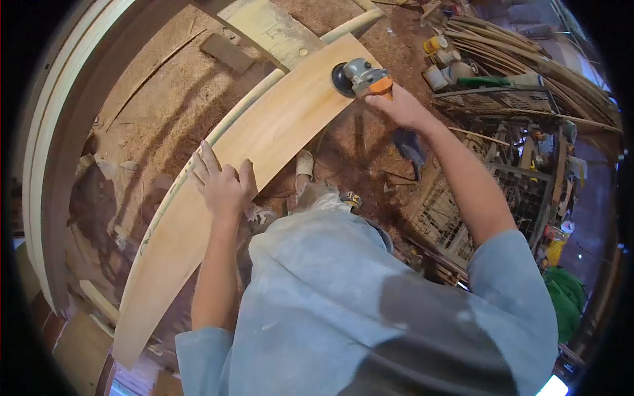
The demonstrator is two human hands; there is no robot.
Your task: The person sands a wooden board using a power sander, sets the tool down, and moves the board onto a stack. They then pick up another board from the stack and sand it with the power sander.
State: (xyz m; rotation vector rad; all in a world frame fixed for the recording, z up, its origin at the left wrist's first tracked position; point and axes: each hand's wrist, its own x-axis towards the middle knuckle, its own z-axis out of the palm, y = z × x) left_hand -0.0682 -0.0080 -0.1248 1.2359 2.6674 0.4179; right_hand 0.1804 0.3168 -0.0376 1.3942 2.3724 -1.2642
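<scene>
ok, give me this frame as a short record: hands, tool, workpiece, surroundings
left hand: left hand flat on the board, fingers spread, about midway along it
right hand: right hand closed on the sander
tool: sander, grey and orange, disc at the board's far end
workpiece: board, long, pale, slightly curved, lying diagonally
floor: floor covered in sawdust
surroundings: wire rack and cans to the right

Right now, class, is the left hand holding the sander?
No: the left hand lies flat on the board, while the right hand grips the sander.
</scene>
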